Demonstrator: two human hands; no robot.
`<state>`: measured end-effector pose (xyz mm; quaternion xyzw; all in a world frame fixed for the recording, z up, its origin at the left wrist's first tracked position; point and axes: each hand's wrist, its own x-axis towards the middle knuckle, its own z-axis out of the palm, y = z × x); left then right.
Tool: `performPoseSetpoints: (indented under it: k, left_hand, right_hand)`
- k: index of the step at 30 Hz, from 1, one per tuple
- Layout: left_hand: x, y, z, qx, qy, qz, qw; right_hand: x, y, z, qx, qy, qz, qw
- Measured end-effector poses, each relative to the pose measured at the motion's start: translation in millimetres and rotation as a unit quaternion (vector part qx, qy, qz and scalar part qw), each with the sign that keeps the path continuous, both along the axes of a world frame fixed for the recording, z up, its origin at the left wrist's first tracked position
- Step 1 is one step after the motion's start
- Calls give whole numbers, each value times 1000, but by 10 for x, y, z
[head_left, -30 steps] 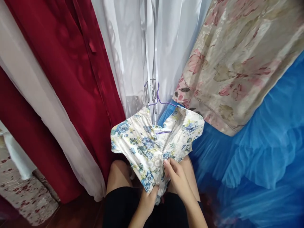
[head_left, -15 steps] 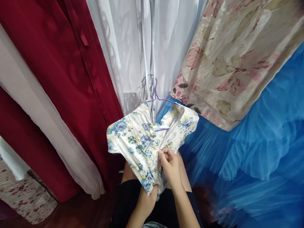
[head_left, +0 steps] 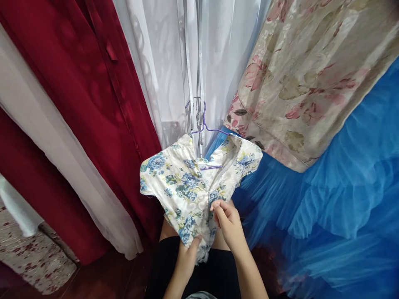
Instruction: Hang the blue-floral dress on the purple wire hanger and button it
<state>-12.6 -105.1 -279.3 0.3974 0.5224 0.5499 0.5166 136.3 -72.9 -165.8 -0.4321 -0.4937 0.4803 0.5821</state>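
A short-sleeved floral blouse (head_left: 187, 182), white with blue roses and green leaves, hangs on a thin purple hanger (head_left: 204, 127). Its neckline is a V, and the front edges meet around mid-chest. My left hand (head_left: 188, 259) grips the lower part of the blouse on the left side, thumb on top of the cloth. Close to the front opening, my right hand (head_left: 227, 220) has its fingers curled in a pinch at the cloth. What lies between those fingertips is too small to make out.
White ribbons or straps (head_left: 201, 70) hang behind the hanger, before a white curtain-like cloth (head_left: 165, 54). Red cloth (head_left: 102, 124) drapes on the left. On the right hang a beige floral garment (head_left: 299, 91) and blue tulle (head_left: 336, 195). Below are my dark-clad lap (head_left: 218, 274) and the dark floor (head_left: 99, 278).
My right hand has shifted slightly down and right from the front opening, where it pinched the edge. My left hand has moved a little left and up with the lower cloth.
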Motion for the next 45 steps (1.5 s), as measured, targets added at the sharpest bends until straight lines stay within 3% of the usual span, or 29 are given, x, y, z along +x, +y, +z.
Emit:
performPoseSetpoints:
  k: [4, 12, 16, 18, 21, 24, 27, 29, 33, 35, 41, 45]
  left_hand:
    - [-185, 45, 31, -18, 10, 65, 998]
    - [19, -187, 92, 21, 67, -98, 993]
    - [52, -177, 62, 20, 67, -106, 992]
    - [15, -127, 31, 3, 40, -63, 997]
    - [-87, -37, 1, 1, 16, 52, 998]
    - [-207, 30, 51, 82, 53, 184, 978]
    - [-239, 67, 246, 196, 133, 284, 929]
    - [-165, 97, 459, 252, 174, 244, 920]
    - [141, 229, 890, 302, 202, 47, 930]
    - [282, 307, 1007, 307, 191, 26, 932]
    - [358, 353, 1010, 302, 203, 10, 931]
    - [233, 334, 1003, 294, 227, -30, 928]
  right_hand:
    - [-1, -25, 51, -15, 24, -36, 999]
    - [-155, 68, -8, -28, 43, -39, 998]
    - [-135, 169, 96, -18, 15, -22, 999]
    - [-113, 169, 127, -3, 24, -23, 999]
    - [-81, 91, 107, 7, 58, -51, 997]
    - [-59, -4, 70, -10, 77, -68, 995]
    - [-55, -52, 92, -16, 83, -55, 995]
    - [-67, -66, 137, -19, 79, -42, 996]
    - [-107, -98, 210, -36, 73, -8, 997]
    - [-114, -119, 211, -38, 76, 2, 996]
    - [-63, -114, 234, -32, 73, -35, 996]
    - [-62, 133, 551, 23, 59, -70, 996]
